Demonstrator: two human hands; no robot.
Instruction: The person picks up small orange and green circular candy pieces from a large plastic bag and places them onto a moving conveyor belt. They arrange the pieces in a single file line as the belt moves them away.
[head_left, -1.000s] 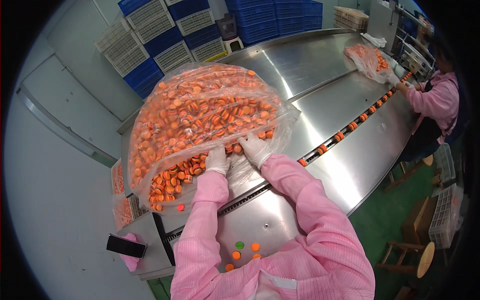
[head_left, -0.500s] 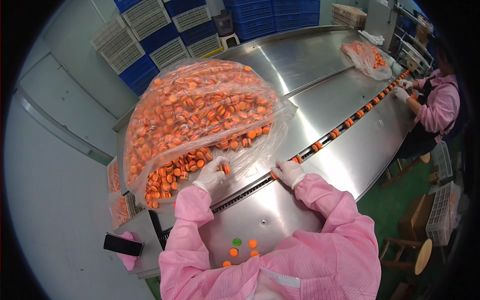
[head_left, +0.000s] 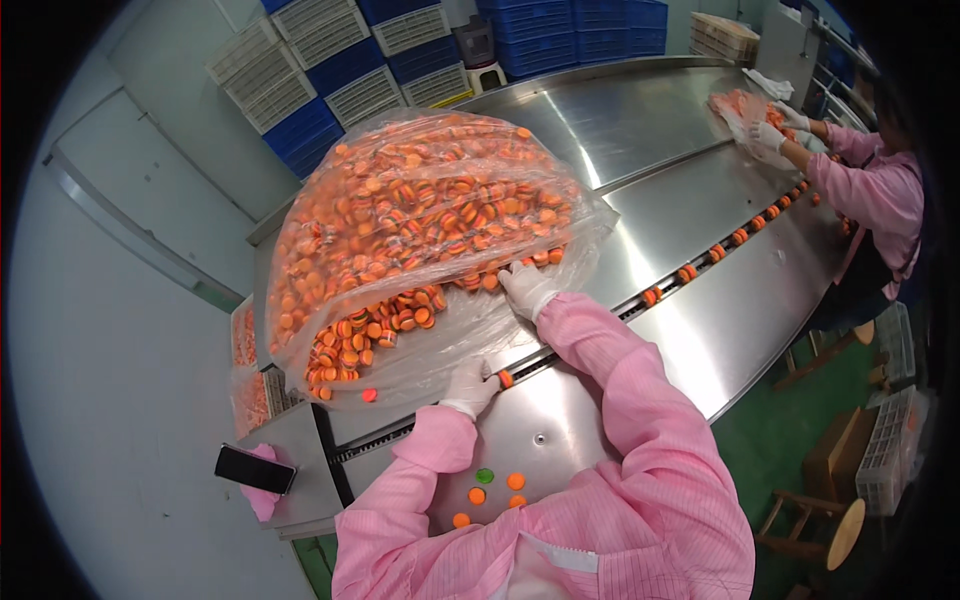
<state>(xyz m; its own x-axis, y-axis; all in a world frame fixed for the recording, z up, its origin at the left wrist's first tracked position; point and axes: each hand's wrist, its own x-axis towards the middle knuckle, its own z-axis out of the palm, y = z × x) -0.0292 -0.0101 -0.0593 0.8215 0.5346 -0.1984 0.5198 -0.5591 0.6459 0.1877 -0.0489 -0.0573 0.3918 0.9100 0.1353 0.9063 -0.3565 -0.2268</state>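
Note:
A big clear plastic bag (head_left: pixel 440 195) on the steel table holds a heap of small round orange pieces with coloured stripes. My right hand (head_left: pixel 527 289), white-gloved, reaches into the bag's near edge, its fingertips bent against several orange pieces (head_left: pixel 490 281). What lies under those fingertips is partly hidden. Closer to me, my gloved left hand (head_left: pixel 470 388) is at the narrow chain track, with its fingertips closed against a striped orange piece (head_left: pixel 506 379) standing in the track. Farther right, a row of striped pieces (head_left: pixel 687 272) sits spaced along the same track.
Loose orange discs (head_left: pixel 477 495) and a green disc (head_left: pixel 485 475) lie before me. A red piece (head_left: pixel 370 395) sits beside the bag. A phone (head_left: pixel 255 469) rests at left. At far right, a co-worker (head_left: pixel 870 170) handles a smaller bag (head_left: pixel 745 118). Crates (head_left: pixel 345 65) are stacked behind.
My right hand has gone from the track to the bag's edge. The left has come from the bag to the track. The co-worker's hands moved from the track to the smaller bag.

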